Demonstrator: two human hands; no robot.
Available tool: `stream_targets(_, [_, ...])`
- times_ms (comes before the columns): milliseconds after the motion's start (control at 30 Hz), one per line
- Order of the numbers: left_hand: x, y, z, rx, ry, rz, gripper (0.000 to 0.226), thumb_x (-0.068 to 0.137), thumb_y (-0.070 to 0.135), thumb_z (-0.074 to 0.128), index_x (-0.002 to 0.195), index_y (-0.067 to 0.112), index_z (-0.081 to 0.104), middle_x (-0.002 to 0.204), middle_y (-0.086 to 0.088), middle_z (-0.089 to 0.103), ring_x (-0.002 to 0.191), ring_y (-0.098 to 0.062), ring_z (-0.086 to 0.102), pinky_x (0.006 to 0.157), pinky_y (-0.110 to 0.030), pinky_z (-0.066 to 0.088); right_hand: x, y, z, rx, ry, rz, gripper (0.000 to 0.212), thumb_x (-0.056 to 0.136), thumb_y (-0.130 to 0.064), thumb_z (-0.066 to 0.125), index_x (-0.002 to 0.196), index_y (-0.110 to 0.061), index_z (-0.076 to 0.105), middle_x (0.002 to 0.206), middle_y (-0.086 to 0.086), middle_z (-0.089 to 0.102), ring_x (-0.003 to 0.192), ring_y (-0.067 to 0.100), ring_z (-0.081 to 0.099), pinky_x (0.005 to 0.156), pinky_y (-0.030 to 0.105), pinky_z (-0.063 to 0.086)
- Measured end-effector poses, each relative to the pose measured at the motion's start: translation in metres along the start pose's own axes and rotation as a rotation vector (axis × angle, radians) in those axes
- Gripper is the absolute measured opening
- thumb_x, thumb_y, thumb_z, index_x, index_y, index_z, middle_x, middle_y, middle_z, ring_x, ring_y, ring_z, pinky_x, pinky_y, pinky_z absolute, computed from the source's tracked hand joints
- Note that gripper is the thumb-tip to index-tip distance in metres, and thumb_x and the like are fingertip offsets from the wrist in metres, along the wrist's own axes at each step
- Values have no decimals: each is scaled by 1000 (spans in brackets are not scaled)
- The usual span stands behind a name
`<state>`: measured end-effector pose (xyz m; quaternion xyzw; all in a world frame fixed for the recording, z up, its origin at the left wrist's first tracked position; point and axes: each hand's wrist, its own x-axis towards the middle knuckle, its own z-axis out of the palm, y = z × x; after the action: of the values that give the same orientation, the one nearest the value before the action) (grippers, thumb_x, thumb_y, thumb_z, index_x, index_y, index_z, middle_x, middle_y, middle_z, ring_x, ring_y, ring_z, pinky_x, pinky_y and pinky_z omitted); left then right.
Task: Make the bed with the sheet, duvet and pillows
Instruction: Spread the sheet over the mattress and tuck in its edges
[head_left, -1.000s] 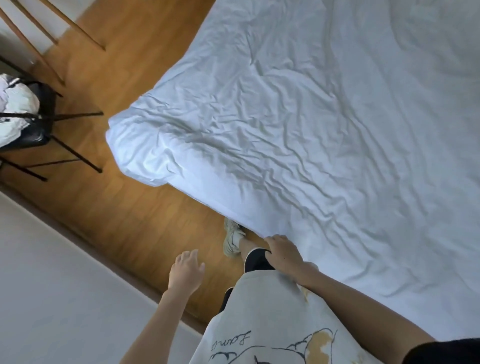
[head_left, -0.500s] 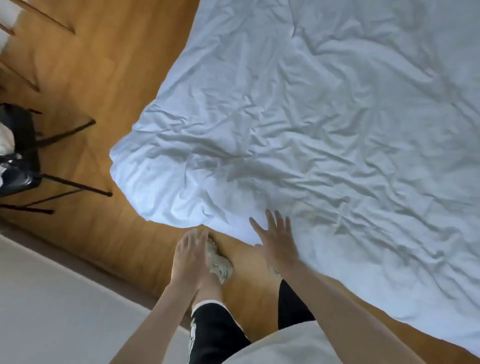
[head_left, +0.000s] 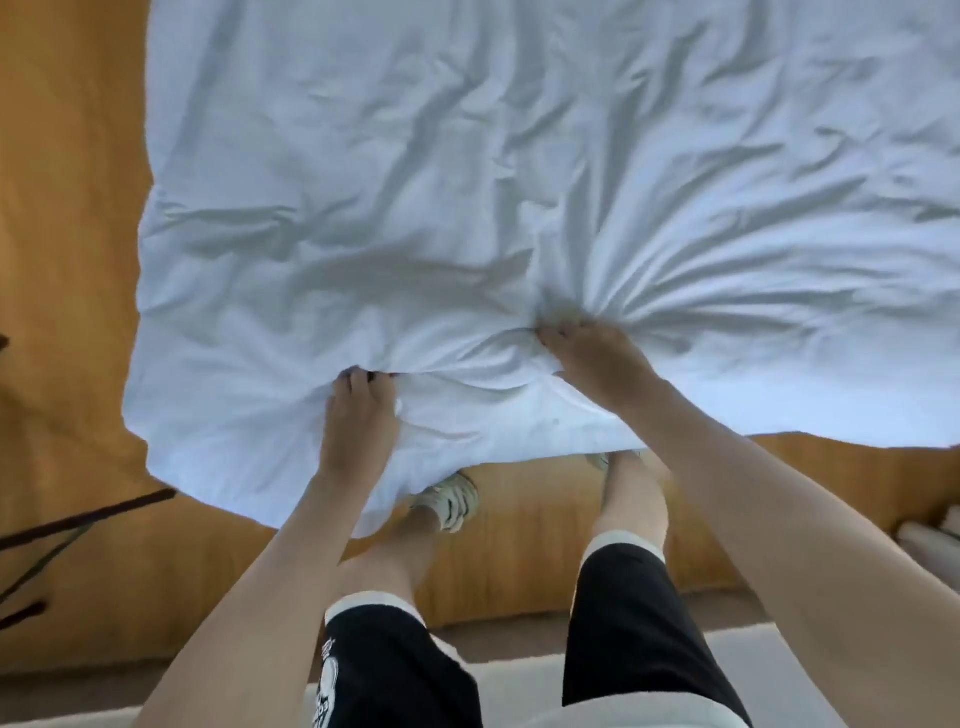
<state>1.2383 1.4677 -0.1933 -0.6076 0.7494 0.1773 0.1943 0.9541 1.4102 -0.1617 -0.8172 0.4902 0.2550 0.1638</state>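
wooden floor (head_left: 62, 270), orange-brown, runs down the left side and passes under the near edge of the bedding. dark thin chair legs (head_left: 78, 519) cross the floor at the lower left; the rest of the chair is out of view.

white duvet (head_left: 415, 182) covers nearly the whole upper part of the view, heavily creased, its near left corner hanging over the floor. whether a sheet lies beneath it cannot be told. no pillows are in view.

left hand (head_left: 358, 421) lies on the duvet near the near edge, left of centre, fingers curled and gripping a bunch of the fabric; a dark fold shows at the fingertips. short creases gather at this grip.

a shoe (head_left: 449, 501), pale with dark stripes, shows on the floor just beneath the hanging edge, between the two arms. black shorts (head_left: 618, 623) with a white hem cover both legs below; a white print marks the left leg. the other foot is mostly hidden under the duvet edge.

right hand (head_left: 592, 358) sits farther onto the duvet than the left, right of centre, fingers curled down and clamped on a bunch of fabric. long creases fan out from this grip toward the right.

both hands are apart from each other, with a ridge of bunched duvet between them. a pale rug (head_left: 519, 670) lies across the bottom of the view.
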Motion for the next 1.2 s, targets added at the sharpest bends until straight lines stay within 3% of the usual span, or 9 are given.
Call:
stream_targets(100, [-11, -3, -23, -84, -18, 80, 39, 55, -7, 77, 91, -5, 62, 72, -20, 61, 56, -35, 62, 40, -31, 49, -16, -6, -30, 76, -96, 33, 43, 94, -30, 55, 134, -16, 49, 114, 9, 64, 104, 32, 62, 82, 38, 47])
stream_targets(333, [-113, -19, -98, -155, -3, 269, 55, 33, -9, 77, 86, 3, 67, 69, -7, 61, 57, -29, 61, 39, -29, 49, -67, 3, -88, 277, -181, -21, 46, 91, -53, 51, 124, -22, 57, 118, 4, 63, 112, 27, 57, 89, 33, 42])
stream_targets(467, [-116, -15, -80, 65, -221, 154, 53, 41, 3, 79, 93, 5, 67, 84, -13, 63, 68, -33, 61, 55, -38, 51, -101, -16, -47, 311, -239, 45, 72, 94, -56, 43, 152, -26, 15, 155, 12, 23, 142, 31, 20, 117, 41, 15])
stream_targets(533, [-108, -1, -69, 140, -317, 118, 45, 64, 11, 73, 108, 7, 65, 101, -14, 64, 83, -33, 63, 72, -41, 50, -117, -20, -18, 374, -153, 183, 68, 97, -50, 41, 153, -25, 11, 157, 12, 18, 144, 30, 15, 119, 41, 10])
stream_targets(667, [-78, 62, -69, 45, -131, 297, 49, 54, 1, 80, 101, 1, 67, 94, -19, 64, 78, -35, 63, 61, -39, 54, -138, -10, 29, 489, 79, 436, 59, 96, -38, 50, 148, -18, 30, 154, 14, 26, 142, 33, 24, 115, 50, 26])
stream_targets(800, [-35, 128, -62, -60, 68, 431, 55, 71, 9, 73, 124, 3, 58, 128, -23, 53, 118, -38, 53, 95, -45, 49, -135, 39, 65, 493, 291, 633, 69, 94, -46, 49, 149, -15, 21, 154, 20, 24, 143, 36, 22, 117, 48, 17])
stream_targets(1000, [5, 205, -30, 87, 120, 967, 55, 78, 28, 69, 127, 9, 52, 142, -20, 41, 132, -38, 36, 108, -57, 32, -140, 123, 129, 12, 492, -92, 63, 91, -42, 60, 138, -7, 39, 142, 23, 36, 130, 40, 40, 104, 55, 40])
stream_targets(1133, [28, 203, -9, 173, -59, 627, 102, 63, 54, 78, 144, 15, 29, 153, -19, 26, 139, -43, 25, 105, -67, 25, -156, 166, 155, -114, 274, -70, 82, 82, -48, 68, 145, -11, 31, 147, 27, 29, 136, 42, 28, 109, 60, 28])
stream_targets(1200, [39, 204, -6, 229, -79, 535, 106, 63, 53, 77, 146, 11, 25, 153, -22, 26, 136, -46, 29, 102, -67, 29, -158, 181, 161, -135, 141, -35, 96, 75, -56, 68, 148, -10, 25, 150, 28, 22, 140, 42, 21, 108, 63, 24])
